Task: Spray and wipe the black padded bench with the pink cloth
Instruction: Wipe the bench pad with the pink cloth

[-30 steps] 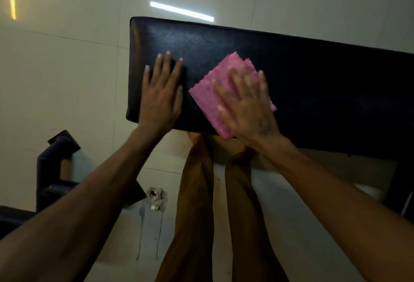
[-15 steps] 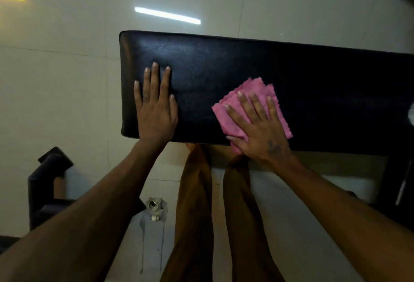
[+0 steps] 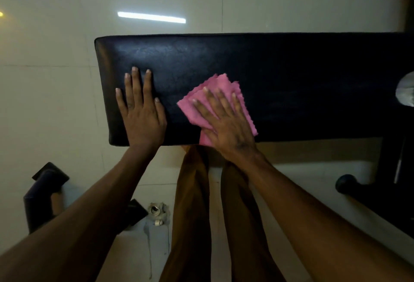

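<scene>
While left hand rests flat on bench, right hand presses flat on pink cloth.

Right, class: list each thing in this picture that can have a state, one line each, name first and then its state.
pink cloth: folded, flat on the bench, pressed under the right hand.
black padded bench: level, top bare apart from cloth and hands.
right hand: open, fingers spread, palm down on the cloth.
left hand: open, palm flat on the bench, holding nothing.
</scene>
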### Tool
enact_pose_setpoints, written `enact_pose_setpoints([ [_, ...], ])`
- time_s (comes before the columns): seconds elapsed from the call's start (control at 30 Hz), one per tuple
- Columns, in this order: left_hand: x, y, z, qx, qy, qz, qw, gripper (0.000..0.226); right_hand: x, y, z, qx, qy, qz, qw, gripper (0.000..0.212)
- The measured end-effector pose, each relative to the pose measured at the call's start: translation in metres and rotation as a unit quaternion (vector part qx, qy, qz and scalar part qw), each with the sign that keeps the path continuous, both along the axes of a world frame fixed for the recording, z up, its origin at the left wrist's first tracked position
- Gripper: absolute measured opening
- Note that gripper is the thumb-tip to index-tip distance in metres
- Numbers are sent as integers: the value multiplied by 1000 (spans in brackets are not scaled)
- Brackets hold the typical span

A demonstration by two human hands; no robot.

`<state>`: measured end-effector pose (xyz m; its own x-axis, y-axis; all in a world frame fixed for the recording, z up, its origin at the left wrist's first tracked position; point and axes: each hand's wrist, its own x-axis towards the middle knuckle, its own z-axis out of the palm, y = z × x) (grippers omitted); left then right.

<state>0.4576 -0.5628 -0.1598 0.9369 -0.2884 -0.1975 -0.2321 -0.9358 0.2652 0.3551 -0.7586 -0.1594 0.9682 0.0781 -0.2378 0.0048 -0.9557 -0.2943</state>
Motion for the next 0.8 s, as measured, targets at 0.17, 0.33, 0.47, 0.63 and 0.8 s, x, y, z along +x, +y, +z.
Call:
enact_pose_setpoints([
  [0.17,1,1,2,-16,2,0,1000,59,-34,-64,10,-65,-8,-410,910,63],
  [0.33,-1,-5,1,-17,2,21,1000,60,-19,-52,9,-94,60,-410,905,64],
  [0.47,0,-1,1,-16,6,12,1000,60,-35,-42,9,-47,50,-69,995,68],
  [0.63,1,-2,4,-14,13,8,1000,61,-21,-100,11,-71,-16,-316,946,67],
  [0.8,-1,-27,15,-81,22,-31,996,57,31,-84,10,-62,10,-465,883,65],
])
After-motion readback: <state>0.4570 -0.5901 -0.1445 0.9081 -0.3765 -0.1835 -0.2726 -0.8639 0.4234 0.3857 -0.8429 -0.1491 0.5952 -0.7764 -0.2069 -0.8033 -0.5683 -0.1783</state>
